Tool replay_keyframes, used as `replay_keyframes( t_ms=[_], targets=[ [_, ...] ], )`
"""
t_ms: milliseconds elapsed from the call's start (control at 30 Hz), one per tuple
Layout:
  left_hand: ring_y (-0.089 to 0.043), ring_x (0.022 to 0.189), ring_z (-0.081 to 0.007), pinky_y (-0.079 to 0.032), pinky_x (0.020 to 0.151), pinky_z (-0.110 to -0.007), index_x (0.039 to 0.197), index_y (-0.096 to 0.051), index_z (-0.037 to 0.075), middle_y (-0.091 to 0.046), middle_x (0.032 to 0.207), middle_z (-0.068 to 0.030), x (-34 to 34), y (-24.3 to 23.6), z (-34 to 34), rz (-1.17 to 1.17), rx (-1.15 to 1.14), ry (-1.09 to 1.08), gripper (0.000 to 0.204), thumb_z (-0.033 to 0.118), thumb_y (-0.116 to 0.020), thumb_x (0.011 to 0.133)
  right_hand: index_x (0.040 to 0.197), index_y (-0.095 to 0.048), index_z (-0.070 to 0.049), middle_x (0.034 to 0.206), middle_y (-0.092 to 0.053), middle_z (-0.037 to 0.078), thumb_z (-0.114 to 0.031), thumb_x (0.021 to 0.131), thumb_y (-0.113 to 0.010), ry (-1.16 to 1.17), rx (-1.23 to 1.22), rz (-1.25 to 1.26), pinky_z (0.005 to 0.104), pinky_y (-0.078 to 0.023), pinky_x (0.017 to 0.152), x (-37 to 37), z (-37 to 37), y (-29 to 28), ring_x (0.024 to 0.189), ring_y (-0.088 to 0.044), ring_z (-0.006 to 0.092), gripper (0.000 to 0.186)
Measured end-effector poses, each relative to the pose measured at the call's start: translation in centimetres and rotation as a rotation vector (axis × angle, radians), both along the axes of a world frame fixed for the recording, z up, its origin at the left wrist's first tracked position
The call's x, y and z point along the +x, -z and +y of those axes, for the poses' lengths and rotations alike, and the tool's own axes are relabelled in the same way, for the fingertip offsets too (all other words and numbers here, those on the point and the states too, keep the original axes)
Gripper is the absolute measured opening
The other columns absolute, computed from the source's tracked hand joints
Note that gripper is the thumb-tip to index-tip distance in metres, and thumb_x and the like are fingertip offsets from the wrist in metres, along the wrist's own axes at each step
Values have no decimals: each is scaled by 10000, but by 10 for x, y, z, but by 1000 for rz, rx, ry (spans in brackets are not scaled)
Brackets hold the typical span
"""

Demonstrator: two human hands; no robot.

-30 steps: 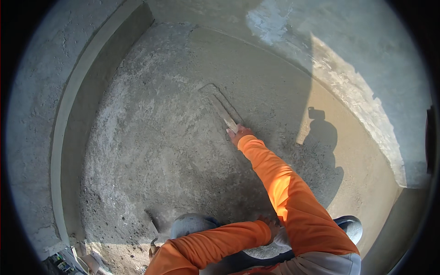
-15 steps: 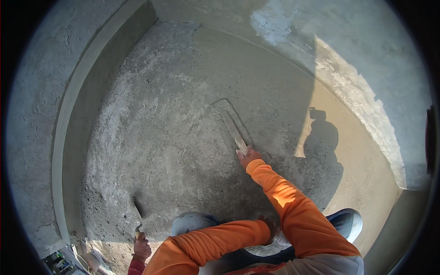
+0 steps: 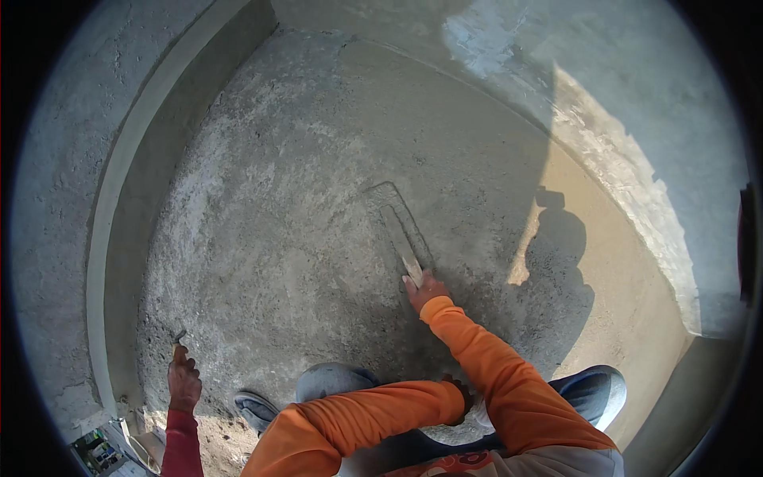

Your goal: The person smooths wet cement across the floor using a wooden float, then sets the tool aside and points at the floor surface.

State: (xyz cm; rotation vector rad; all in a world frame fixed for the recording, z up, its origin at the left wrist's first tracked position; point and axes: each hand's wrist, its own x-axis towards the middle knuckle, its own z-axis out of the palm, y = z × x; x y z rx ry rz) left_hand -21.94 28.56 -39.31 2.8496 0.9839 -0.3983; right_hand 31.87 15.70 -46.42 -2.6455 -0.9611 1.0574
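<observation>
My right hand (image 3: 427,288) grips the pale handle of a finishing trowel (image 3: 403,246). The trowel's long rectangular blade is coated in grey mortar and lies flat on the rough grey mortar surface (image 3: 294,207), pointing away from me. My left arm, in an orange sleeve, crosses in front of my body over my bent knee (image 3: 338,381). At its end my left hand (image 3: 458,400) is in shadow beside my right forearm, its fingers mostly hidden. At the left, a co-worker's hand (image 3: 183,378) in a red sleeve holds a small trowel (image 3: 178,345) by its handle.
A raised concrete ledge (image 3: 119,215) curves along the left. Smoother, wet-looking mortar (image 3: 453,135) covers the far and right side, up to a wall (image 3: 636,103). A shoe (image 3: 256,409) is near the co-worker's arm. My shadow (image 3: 560,262) falls at the right.
My right hand and the finishing trowel have come slightly nearer to me. The co-worker's hand with the small trowel has moved left and farther away. A shoe has come into view.
</observation>
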Motion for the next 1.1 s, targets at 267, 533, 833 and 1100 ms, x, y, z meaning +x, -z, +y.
replay_keyframes(
  t_ms=[267, 533, 833, 1100],
  targets=[
    [-490, 1070, -226, -389, 875, -387, 1313, -422, 151, -499, 1228, -85, 302, 22, -142, 32, -640, 519, 502, 259, -476, 827, 1067, -476, 0, 938, -618, 285, -487, 857, -507, 161, 95, -12, 500, -476, 818, 2, 2, 23, 937, -584, 460, 532],
    [-431, 1247, -300, -333, 986, -484, 1361, -403, 193, -425, 1379, -92, 440, 10, -261, 360, -1134, 659, 592, 325, -504, 792, 1005, -521, 29, 897, -613, 296, -513, 848, -505, 58, 189, -51, 491, -477, 794, 7, 40, 11, 903, -574, 482, 564],
    [-466, 1210, -306, -378, 944, -494, 1281, -494, 165, -480, 1323, -108, 461, -59, -222, 336, -1018, 860, 493, 283, -509, 803, 974, -476, -10, 836, -614, 306, -490, 856, -513, 48, 133, -96, 512, -478, 753, 15, -16, 23, 853, -595, 478, 495],
    [-472, 1206, -291, -354, 975, -486, 1329, -444, 193, -485, 1317, -99, 435, -83, -201, 492, -1018, 843, 553, 300, -506, 790, 988, -513, 17, 855, -600, 324, -506, 850, -515, 295, 98, -1, 496, -477, 771, -27, -73, 12, 873, -581, 481, 541]
  ],
)
